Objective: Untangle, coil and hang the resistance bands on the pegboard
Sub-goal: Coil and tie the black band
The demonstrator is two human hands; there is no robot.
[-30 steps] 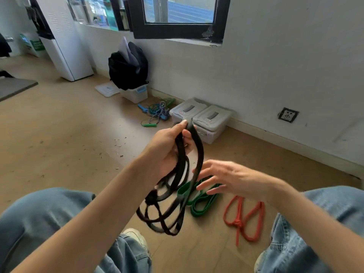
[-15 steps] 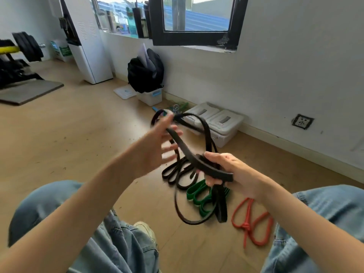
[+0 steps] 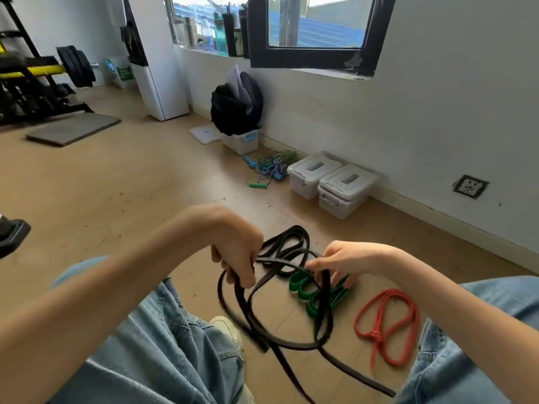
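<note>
Person seated on wood floor (image 3: 116, 185), knees in jeans either side. Left hand (image 3: 237, 252) fingers curled tight around strands of black resistance band (image 3: 291, 344); right hand (image 3: 345, 259) pinches another strand of it between fingertips. Band held above floor between the hands, loops tangled, lower loops blurred, one end trailing toward right knee. Green band (image 3: 300, 284) on floor under right hand, partly hidden. Red band (image 3: 388, 322) knotted, on floor right of green, apart

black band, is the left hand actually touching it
Touching: the head view shows the left hand with fingers curled round the black band.
</note>
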